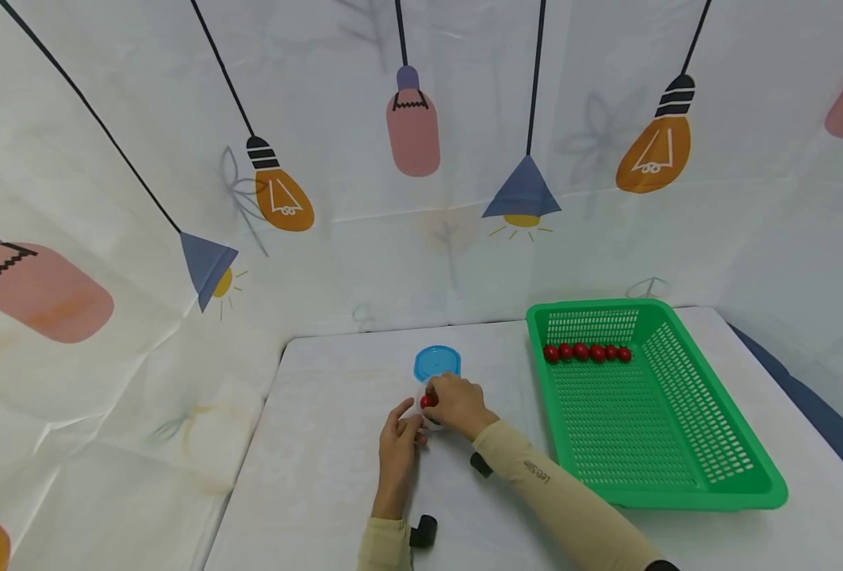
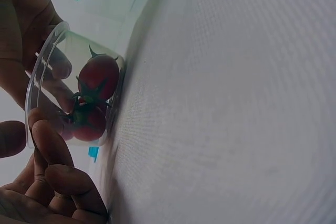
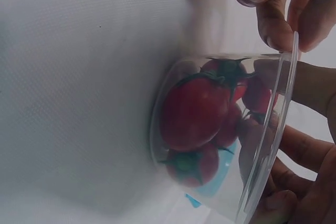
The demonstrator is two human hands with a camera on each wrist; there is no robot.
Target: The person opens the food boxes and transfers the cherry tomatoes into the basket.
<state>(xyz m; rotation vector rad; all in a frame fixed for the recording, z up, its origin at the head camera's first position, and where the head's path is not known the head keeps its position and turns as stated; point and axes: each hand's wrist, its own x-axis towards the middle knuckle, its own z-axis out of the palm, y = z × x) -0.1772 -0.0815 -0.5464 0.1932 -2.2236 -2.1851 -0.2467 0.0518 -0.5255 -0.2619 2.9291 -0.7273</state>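
A small clear plastic tub (image 3: 286, 103) with several red cherry tomatoes (image 3: 194, 114), green stems still on, stands on the white table. My right hand (image 1: 458, 403) reaches down over its rim with fingertips inside, pinching a cherry tomato (image 1: 428, 401). Through the tub wall, the left wrist view shows those fingertips close to the tomatoes at the bottom. My left hand (image 1: 397, 448) is at the tub's near left side, its bent fingers (image 2: 50, 142) right at the rim and steadying it. The right hand hides much of the tub in the head view.
A blue lid (image 1: 437, 362) lies just behind the tub. To the right stands a large green basket (image 1: 557, 412), with a row of cherry tomatoes (image 1: 597, 354) along its far end. A white printed sheet (image 1: 364, 262) hangs behind the table (image 1: 321, 444).
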